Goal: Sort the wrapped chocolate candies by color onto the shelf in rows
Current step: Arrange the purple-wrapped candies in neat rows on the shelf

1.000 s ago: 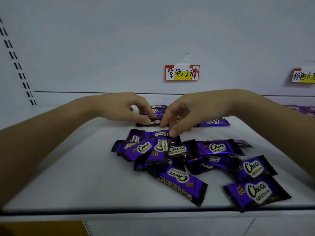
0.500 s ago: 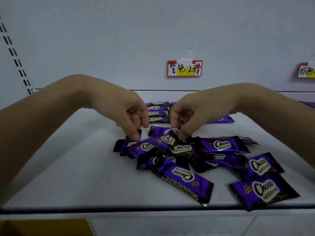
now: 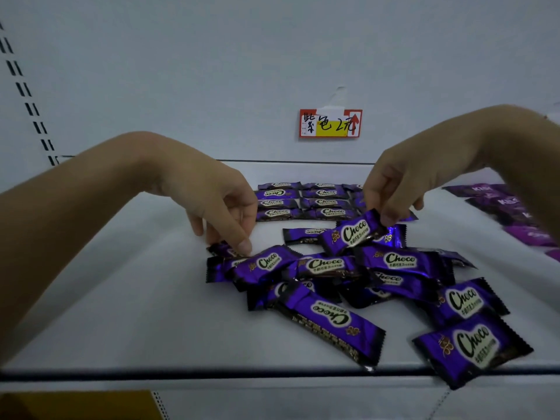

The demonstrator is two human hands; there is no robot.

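White shelf (image 3: 121,298) beneath a handwritten price tag (image 3: 330,123), a loose heap (image 3: 348,277) of purple candies on it
Right hand (image 3: 403,189) pinches a raised candy (image 3: 351,233) by its end above the heap; left hand (image 3: 218,213) pinches a second candy (image 3: 222,249) at its left edge; neat rows (image 3: 303,201) lie behind

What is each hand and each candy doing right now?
left hand: pinches leftmost candy, low on the shelf.
right hand: pinches tilted candy, one end raised.
loose pile: jumbled, overlapping.
back rows: flat, neat.
front candy: overhangs shelf edge.
price label: stuck on wall.
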